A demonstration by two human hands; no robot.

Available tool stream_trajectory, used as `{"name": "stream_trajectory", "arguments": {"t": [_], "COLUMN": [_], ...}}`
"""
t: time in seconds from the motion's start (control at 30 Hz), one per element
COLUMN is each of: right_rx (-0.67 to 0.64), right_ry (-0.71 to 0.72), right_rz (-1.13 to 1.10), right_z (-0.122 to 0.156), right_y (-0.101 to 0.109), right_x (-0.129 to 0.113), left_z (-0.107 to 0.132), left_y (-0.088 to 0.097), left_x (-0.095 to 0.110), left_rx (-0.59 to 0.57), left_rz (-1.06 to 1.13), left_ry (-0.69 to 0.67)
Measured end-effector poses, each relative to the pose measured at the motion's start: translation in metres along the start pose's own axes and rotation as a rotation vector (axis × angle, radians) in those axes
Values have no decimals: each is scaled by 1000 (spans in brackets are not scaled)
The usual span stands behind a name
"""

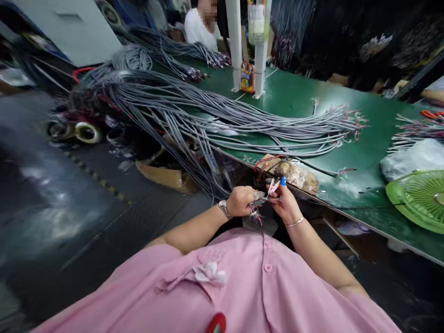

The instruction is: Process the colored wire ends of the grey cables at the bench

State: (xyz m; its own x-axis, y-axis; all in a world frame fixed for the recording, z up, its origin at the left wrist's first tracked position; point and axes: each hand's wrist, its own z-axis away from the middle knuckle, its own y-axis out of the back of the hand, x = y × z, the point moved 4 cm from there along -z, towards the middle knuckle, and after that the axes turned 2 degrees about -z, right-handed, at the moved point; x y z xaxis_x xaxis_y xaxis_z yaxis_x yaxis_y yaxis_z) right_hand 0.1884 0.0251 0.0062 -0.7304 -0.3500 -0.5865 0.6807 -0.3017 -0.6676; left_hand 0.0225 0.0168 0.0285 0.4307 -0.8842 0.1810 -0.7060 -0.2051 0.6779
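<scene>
My left hand [240,201], a watch at its wrist, is closed around a bunch of grey cables whose stripped ends show fine coloured wires [256,216]. Close beside it on the right is my right hand [286,206], with a blue cover [283,181] on one finger. Its fingers pinch a small pink object [273,187] with a narrow, pointed shape; its exact kind is too small to make out. Thin wires run between the two hands. Both hands are just off the front edge of the green table [294,99].
A long bundle of grey cables [208,104] lies across the table and hangs over its edge. A taped block [291,173] sits at the edge near my hands. Rightward are a green fan [421,201] and a plastic bag [416,159]. White posts [235,46] rise behind; a person [199,27] sits beyond.
</scene>
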Motion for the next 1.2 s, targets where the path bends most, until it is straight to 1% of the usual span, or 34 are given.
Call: {"name": "stream_trajectory", "arguments": {"t": [0.13,0.23,0.33,0.4,0.5,0.57,0.67,0.77,0.83,0.9,0.93,1.07,1.13,1.2], "right_rx": [-57,-89,-92,-120,-193,-217,-202,-147,-110,-75,-60,-20,-25,-76], "right_ry": [50,70,63,60,52,47,48,90,153,218,242,347,411,478], "right_rz": [-17,-1,15,27,43,56,90,157,228,312,356,516,612,737], "right_z": [-4,-5,-4,-3,0,2,6,12,17,23,26,40,49,60], "right_y": [0,1,4,8,16,22,31,39,42,45,47,51,49,42], "right_x": [-1,0,3,4,6,8,8,7,4,2,1,-1,-4,-7], "left_z": [1,1,2,6,18,28,37,36,32,30,30,39,43,42], "left_y": [-10,-11,-3,4,14,18,22,21,19,16,12,1,-2,-1], "left_x": [-1,0,4,7,11,13,15,17,16,12,11,3,4,7], "left_rx": [-57,-88,-83,-78,-80,-88,-100,-129,-136,-84,-96,-79,-74,-91], "left_rz": [55,117,211,286,365,379,401,502,650,862,954,1231,1352,1414], "left_ry": [0,23,76,136,212,250,308,380,500,678,755,1111,1221,1262]}}
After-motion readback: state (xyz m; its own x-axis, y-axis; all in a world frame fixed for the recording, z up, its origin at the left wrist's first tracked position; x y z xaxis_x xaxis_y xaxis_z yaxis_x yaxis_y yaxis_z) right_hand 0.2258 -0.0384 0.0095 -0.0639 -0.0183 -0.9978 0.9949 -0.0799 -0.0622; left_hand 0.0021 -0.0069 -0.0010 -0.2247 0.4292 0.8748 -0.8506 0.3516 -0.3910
